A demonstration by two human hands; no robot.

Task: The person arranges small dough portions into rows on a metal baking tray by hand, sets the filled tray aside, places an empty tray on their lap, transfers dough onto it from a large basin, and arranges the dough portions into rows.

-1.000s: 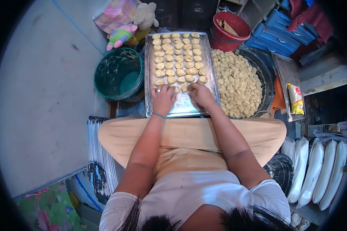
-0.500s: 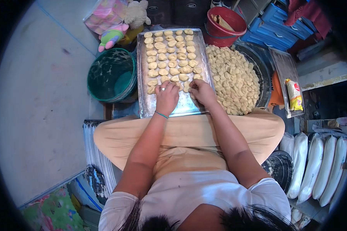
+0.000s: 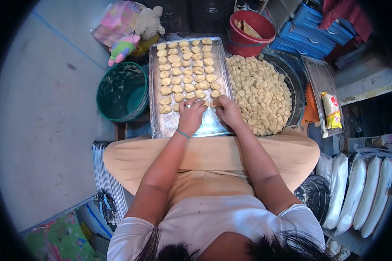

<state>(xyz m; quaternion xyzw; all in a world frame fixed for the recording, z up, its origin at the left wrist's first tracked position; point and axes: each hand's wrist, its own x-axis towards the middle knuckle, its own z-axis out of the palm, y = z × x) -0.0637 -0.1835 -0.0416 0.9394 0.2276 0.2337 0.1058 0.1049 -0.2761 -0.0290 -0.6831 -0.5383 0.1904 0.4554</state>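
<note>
A metal tray (image 3: 164,125) lies before my lap, with rows of small flattened dough pieces (image 3: 187,79) on it. My left hand (image 3: 191,116) rests over the lowest row, fingers stretched out and touching dough. It wears a ring and a teal wristband. Just to its right, my right hand (image 3: 228,113) has its fingers bent and pinched on a dough piece (image 3: 213,103) at the row's right end; its fingers partly hide that piece. Beside the tray's right edge is a big heap of dough pieces (image 3: 259,93) in a black basin (image 3: 297,93).
A green bucket (image 3: 101,99) stands left of the tray, a red bucket (image 3: 248,47) behind the heap. Stuffed toys (image 3: 149,22) sit at the back left. On the right are another tray (image 3: 314,71) with a yellow-and-white packet (image 3: 331,111) and several long white bags (image 3: 357,187).
The view has shifted slightly, so the tray appears lower and farther left. Both hands remain at the lowest row, the right one still pinching near its right end.
</note>
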